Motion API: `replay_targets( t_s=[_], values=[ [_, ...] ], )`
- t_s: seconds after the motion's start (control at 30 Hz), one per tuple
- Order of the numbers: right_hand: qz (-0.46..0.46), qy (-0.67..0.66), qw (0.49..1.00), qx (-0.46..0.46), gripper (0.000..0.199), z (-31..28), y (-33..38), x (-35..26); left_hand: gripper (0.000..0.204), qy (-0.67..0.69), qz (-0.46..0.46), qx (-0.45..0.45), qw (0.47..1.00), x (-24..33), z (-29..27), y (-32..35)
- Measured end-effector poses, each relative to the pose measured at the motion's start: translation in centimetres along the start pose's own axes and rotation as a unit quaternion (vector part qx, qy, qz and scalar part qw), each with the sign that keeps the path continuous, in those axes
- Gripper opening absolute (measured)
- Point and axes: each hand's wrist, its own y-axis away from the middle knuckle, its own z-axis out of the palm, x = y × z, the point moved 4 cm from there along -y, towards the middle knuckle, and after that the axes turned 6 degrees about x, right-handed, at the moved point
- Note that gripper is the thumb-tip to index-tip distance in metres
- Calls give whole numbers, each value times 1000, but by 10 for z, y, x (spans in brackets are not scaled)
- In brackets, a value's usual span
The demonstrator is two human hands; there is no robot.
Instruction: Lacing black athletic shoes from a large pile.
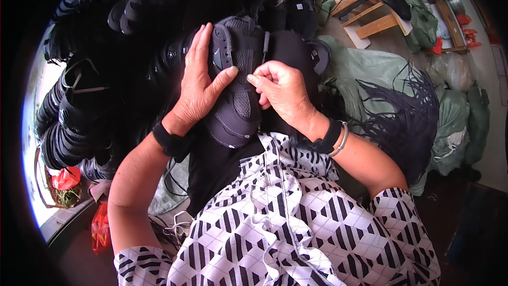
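Head view: bare left hand [198,85] lies open along a dark-grey mesh shoe upper [242,105], toward eleven o'clock from centre; bare right hand [284,89] pinches thumb to forefinger, any contents too small to tell.

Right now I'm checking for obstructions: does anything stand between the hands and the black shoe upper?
Nothing visible does. The left hand lies against the left side of the black shoe upper, and the right hand is pinched right over its middle.

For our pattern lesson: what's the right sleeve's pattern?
Right sleeve: black striped shapes on white; best in head view.
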Motion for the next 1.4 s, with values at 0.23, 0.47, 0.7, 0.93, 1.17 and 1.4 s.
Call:
replay_targets(
  t_s=[0.23, 0.47, 0.7, 0.93, 1.17, 1.4],
  values=[
    [103, -134, 986, 4, 19, -15, 17, 7, 87, -10, 0, -18, 1000, 4, 1, 2],
    [91, -131, 987, 11, 14, -13, 17, 12, 87, -23, 2, -24, 999, 6, 1, 3],
    [-4, -99, 995, 34, 9, 6, 10, 4, 85, -34, 11, -11, 999, 0, 4, 3],
    [47, -18, 999, -11, 12, -15, 7, 6, 54, -153, 96, 70, 981, 35, -3, 14],
    [-2, -29, 999, -39, 8, -8, 1, 0, 35, -249, 205, 13, 946, 61, -12, 10],
    [-24, -32, 998, -46, 9, -10, 0, 2, 14, -229, 48, -49, 971, 79, 2, -5]
  ],
)
